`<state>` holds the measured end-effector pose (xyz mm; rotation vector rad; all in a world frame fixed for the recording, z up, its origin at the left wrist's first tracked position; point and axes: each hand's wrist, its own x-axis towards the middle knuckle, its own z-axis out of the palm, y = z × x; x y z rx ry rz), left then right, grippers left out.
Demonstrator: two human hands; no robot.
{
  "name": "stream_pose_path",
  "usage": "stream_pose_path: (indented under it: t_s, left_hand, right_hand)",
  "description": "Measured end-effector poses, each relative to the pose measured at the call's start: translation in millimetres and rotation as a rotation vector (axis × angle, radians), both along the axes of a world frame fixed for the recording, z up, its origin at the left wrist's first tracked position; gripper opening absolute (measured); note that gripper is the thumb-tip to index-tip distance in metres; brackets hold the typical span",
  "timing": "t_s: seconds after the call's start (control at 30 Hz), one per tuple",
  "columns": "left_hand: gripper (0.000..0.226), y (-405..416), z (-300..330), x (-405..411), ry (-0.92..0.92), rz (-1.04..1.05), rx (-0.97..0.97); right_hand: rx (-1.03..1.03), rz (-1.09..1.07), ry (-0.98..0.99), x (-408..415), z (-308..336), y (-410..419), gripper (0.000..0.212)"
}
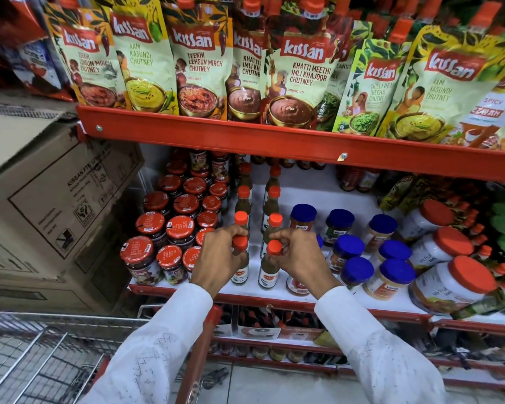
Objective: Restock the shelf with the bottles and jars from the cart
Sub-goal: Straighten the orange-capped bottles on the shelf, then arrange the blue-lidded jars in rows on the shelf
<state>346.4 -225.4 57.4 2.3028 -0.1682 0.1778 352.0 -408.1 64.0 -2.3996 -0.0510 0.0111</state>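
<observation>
Two slim sauce bottles with orange-red caps stand at the front of the white shelf [301, 295]. My left hand [216, 255] is closed around the neck of the left bottle [240, 271]. My right hand [298, 255] grips the neck of the right bottle [270, 269]. Both bottles are upright with their bases on the shelf. Behind them run two rows of matching bottles [271, 199]. The wire cart [41, 360] is at the lower left; its contents are not visible.
Red-lidded jars [172, 225] fill the shelf's left side, blue-lidded jars [362, 258] and large tilted jam jars [455, 281] the right. Chutney pouches [301, 68] stand on the red shelf above. Cardboard boxes [50, 199] are stacked at the left. The cart's red handle [204, 339] is between my arms.
</observation>
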Motion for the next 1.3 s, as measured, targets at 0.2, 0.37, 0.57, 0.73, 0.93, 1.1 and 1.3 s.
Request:
stream_pose_path:
  t_s: [0.2, 0.37, 0.57, 0.73, 0.93, 1.1, 1.3]
  left_hand:
    - [0.043, -2, 15, -9, -0.166, 0.01, 0.089]
    - [0.026, -32, 32, -20, -0.361, -0.033, 0.09]
    - [0.018, -99, 26, -28, -0.252, -0.158, 0.049]
    - [0.019, -155, 8, -28, -0.117, -0.164, 0.016]
    - [0.032, -213, -20, -25, 0.208, -0.058, 0.095]
    - [0.034, -237, -33, -26, 0.275, 0.016, 0.046]
    - [0.014, -247, -37, -27, 0.271, 0.045, -0.008]
  right_hand:
    - [-0.014, 0.007, -0.025, -22, 12, -12, 0.057]
    - [-0.117, -0.122, -0.014, -49, 13, -56, 0.049]
    - [-0.087, -0.262, -0.016, -65, 15, -124, 0.045]
    - [-0.069, -0.281, -0.016, -53, 4, -170, 0.044]
    - [-0.089, -0.085, 0.088, -36, -19, -195, 0.044]
    - [-0.087, 0.012, 0.153, -33, -29, -200, 0.037]
    - [-0.032, -0.02, 0.116, -33, -34, -204, 0.037]
